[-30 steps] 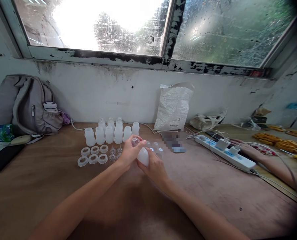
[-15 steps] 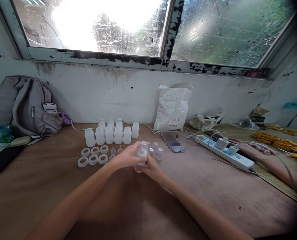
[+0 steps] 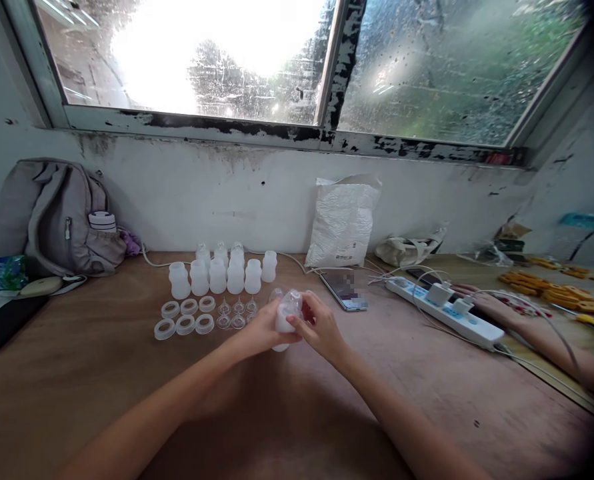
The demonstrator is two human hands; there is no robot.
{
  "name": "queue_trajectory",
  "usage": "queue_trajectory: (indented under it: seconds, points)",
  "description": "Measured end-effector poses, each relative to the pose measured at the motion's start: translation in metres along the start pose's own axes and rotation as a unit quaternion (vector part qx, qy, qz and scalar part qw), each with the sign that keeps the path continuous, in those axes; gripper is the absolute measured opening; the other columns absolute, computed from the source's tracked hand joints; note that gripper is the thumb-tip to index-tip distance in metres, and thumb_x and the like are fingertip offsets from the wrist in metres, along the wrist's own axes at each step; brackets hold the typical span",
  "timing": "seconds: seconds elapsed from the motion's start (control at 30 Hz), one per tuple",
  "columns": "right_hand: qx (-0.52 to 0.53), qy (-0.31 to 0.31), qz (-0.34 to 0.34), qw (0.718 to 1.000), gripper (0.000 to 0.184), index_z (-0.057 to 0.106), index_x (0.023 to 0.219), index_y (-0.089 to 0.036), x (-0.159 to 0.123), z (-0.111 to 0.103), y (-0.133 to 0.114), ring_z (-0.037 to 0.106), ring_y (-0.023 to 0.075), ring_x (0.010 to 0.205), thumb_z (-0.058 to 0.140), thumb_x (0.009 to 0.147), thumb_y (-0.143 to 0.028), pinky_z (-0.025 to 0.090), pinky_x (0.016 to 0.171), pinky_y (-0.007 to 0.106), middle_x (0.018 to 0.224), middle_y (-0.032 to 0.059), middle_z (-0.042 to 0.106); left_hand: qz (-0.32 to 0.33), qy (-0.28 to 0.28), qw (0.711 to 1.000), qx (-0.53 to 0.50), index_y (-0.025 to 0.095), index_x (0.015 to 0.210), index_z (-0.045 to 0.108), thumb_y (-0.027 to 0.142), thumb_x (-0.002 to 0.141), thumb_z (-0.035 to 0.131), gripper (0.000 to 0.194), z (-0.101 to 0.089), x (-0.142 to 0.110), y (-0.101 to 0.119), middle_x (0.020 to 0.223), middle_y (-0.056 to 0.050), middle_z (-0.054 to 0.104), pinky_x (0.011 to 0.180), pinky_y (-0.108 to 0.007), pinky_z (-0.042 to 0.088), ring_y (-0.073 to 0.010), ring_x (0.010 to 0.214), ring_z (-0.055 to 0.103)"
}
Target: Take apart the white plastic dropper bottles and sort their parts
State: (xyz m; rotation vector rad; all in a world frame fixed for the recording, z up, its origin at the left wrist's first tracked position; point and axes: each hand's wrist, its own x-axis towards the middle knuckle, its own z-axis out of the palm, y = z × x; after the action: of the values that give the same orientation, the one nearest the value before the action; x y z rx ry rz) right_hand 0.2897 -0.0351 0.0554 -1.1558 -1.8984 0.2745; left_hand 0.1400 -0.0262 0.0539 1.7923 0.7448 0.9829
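A white baby bottle with a clear dome cap over its top stands tilted between my hands. My left hand is wrapped round the bottle's body from the left. My right hand has thumb and fingers closed on the cap and upper part from the right. Just left of my left hand are several clear nipples. Further left lie several translucent screw rings. Behind them stand white bottle bodies in a row, with clear-topped bottles at the back.
A phone lies right of my hands, near a white plastic package against the wall. A power strip with cables crosses the right side. Beyond it rests another person's arm. A grey backpack stands at the left.
My right hand has risen from the bottle's lower side to its top, where a clear dome cap now shows. Clear caps seen right of my hands earlier are now mostly hidden or gone from there.
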Motion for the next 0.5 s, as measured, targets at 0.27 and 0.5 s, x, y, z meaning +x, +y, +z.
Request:
queue_trajectory:
  seconds: [0.27, 0.5]
  points:
    - [0.236, -0.04, 0.095, 0.966, 0.028, 0.058, 0.085, -0.018, 0.001, 0.0, 0.0, 0.05, 0.0157, 0.071, 0.049, 0.078, -0.044, 0.041, 0.063, 0.027, 0.076, 0.0025, 0.056, -0.099, 0.021, 0.985, -0.141, 0.015, 0.065, 0.052, 0.013, 0.053, 0.061, 0.015, 0.028, -0.012, -0.031, 0.059, 0.001, 0.055, 0.053, -0.026, 0.039, -0.0137, 0.056, 0.05]
    - [0.336, 0.012, 0.13, 0.933, 0.037, 0.054, 0.103, -0.017, 0.01, -0.01, 0.005, 0.056, 0.0188, 0.086, 0.055, 0.074, -0.041, 0.043, 0.074, 0.03, 0.093, 0.0057, 0.061, -0.182, -0.059, 0.932, -0.307, 0.015, 0.078, 0.051, 0.016, 0.055, 0.059, 0.024, 0.016, -0.032, -0.021, 0.057, 0.002, 0.053, 0.049, -0.025, 0.039, -0.0122, 0.048, 0.051]
